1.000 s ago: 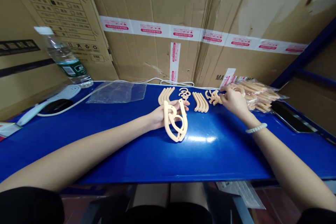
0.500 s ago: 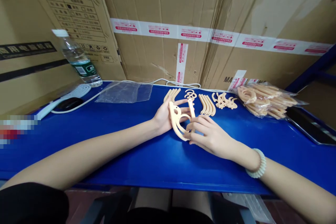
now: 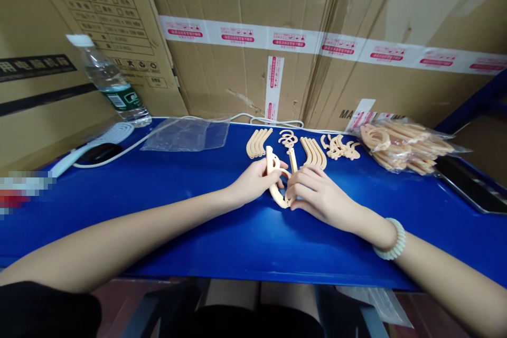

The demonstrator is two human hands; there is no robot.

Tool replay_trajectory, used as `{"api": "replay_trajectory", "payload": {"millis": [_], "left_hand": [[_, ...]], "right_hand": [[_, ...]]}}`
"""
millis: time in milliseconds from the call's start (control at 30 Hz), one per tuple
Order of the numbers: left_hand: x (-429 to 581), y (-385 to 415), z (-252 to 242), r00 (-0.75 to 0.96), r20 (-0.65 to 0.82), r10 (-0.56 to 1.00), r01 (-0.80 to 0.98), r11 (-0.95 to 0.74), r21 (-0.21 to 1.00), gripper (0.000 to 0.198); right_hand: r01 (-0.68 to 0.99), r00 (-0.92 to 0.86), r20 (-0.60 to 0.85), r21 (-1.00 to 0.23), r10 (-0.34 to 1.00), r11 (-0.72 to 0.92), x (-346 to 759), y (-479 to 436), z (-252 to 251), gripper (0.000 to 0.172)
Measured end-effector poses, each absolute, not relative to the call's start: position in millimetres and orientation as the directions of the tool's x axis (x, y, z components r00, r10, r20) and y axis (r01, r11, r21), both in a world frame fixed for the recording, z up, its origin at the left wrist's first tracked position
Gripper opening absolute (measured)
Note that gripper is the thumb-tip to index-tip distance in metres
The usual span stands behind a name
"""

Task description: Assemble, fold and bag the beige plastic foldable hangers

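A beige curved plastic piece [image 3: 278,194] is held between both hands above the blue table. My left hand [image 3: 253,182] grips its left side, with the thumb across it. My right hand [image 3: 319,193] has its fingers closed around the lower right part, where a straight arm of the piece rises. Behind the hands lie a row of curved beige strips [image 3: 259,142], some small beige hooks [image 3: 288,139], a second row of strips [image 3: 313,153] and a pile of small beige parts [image 3: 339,147].
Bagged beige parts [image 3: 400,142] lie at the right beside a dark phone-like device [image 3: 471,185]. A flat clear bag [image 3: 186,134], a white cable and a water bottle [image 3: 119,90] are at the left. Cardboard boxes [image 3: 222,79] stand behind the blue table [image 3: 237,243].
My left hand has gone from open fingers behind the piece to a closed grip on its side. The piece has turned and looks narrower. The view has shifted slightly.
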State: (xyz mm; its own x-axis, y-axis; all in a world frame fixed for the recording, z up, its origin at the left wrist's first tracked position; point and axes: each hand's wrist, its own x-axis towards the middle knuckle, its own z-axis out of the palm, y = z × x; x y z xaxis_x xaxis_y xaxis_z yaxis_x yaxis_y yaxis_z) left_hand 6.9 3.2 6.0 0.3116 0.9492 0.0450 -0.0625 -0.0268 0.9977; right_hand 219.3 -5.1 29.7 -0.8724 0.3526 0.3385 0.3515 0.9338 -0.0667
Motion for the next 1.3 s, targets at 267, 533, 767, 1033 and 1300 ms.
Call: {"api": "replay_trajectory", "payload": {"millis": [267, 533, 767, 1033, 1300], "left_hand": [[6.5, 1.4, 3.4, 0.319, 0.073, 0.945, -0.057, -0.058, 0.997, 0.024], [7.1, -2.7, -3.1, 0.16, 0.215, 0.964, 0.023, -0.221, 0.975, 0.024], [8.9, -2.9, 1.3, 0.097, 0.056, 0.994, -0.119, -0.045, 0.992, 0.022], [9.2, -1.2, 8.0, 0.025, -0.112, 0.993, -0.324, 0.114, 0.939, 0.018], [10.2, -6.4, 11.6, 0.042, -0.111, 0.993, -0.292, 0.118, 0.949, 0.018]], "right_hand": [[0.379, -0.868, 0.33, -0.045, 0.372, 0.924, 220.4, -3.8, 27.4, 0.016], [0.541, -0.833, 0.332, 0.322, 0.442, 0.777, 221.0, -1.5, 23.4, 0.025], [0.604, -0.797, 0.337, 0.401, 0.502, 0.689, 219.5, -4.9, 27.6, 0.031], [0.549, -0.811, 0.414, 0.296, 0.413, 0.782, 227.2, -2.1, 41.3, 0.033], [0.657, -0.639, 0.551, 0.027, 0.537, 0.754, 275.4, 40.2, 64.3, 0.013]]}}
